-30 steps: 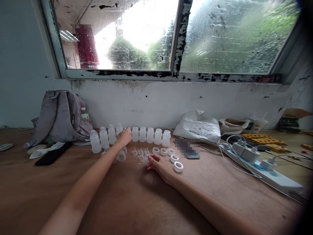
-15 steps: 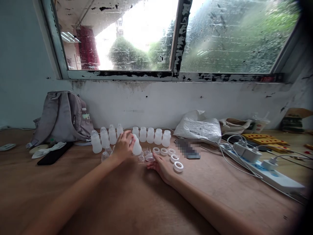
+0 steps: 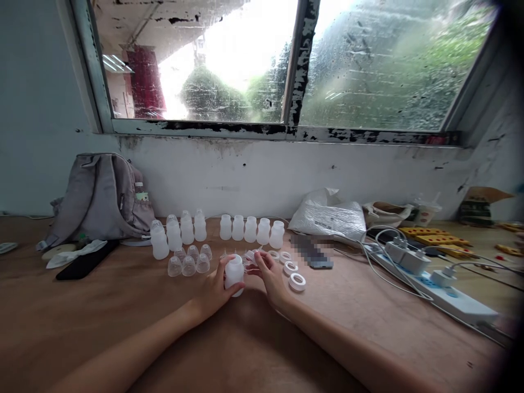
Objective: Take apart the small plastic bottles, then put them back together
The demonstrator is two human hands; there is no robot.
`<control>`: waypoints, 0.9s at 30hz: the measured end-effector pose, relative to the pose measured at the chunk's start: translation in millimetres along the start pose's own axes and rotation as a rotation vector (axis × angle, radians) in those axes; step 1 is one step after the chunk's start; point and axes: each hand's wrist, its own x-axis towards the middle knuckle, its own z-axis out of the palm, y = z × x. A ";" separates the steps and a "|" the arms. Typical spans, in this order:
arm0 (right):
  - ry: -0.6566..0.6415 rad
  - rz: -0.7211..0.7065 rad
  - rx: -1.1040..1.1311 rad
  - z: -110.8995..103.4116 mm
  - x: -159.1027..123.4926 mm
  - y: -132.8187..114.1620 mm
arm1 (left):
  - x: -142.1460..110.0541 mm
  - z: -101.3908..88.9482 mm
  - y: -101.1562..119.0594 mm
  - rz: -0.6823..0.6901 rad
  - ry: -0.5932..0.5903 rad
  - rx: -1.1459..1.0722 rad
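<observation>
My left hand (image 3: 216,286) is wrapped round a frosted baby bottle (image 3: 234,272), held upright with its open mouth up. Close beside it, my right hand (image 3: 270,275) pinches a clear bottle nipple (image 3: 251,255), apart from the bottle's mouth. A few more nipples on the table are partly hidden behind the hands. White screw rings (image 3: 297,282) lie to the right of my right hand. Several clear dome caps (image 3: 189,266) stand left of my left hand. Behind are a row of open bottles (image 3: 251,229) and a group of capped bottles (image 3: 174,233).
On the left are a grey backpack (image 3: 102,202), a black phone-like slab (image 3: 87,261) and a white tissue (image 3: 76,254). A silvery bag (image 3: 329,213) leans by the wall. A white power strip (image 3: 462,297) with plugs and cables runs along the right, near yellow blocks (image 3: 434,237).
My left hand has taken a bottle from the back row, brought it toward me and turned it mouth up. My right hand has lifted a nipple from the table.
</observation>
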 end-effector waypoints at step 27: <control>-0.919 -0.251 -0.826 2.9 45.5 -101.4 | 8.9 -2.6 -9.0 -0.077 -0.159 -0.216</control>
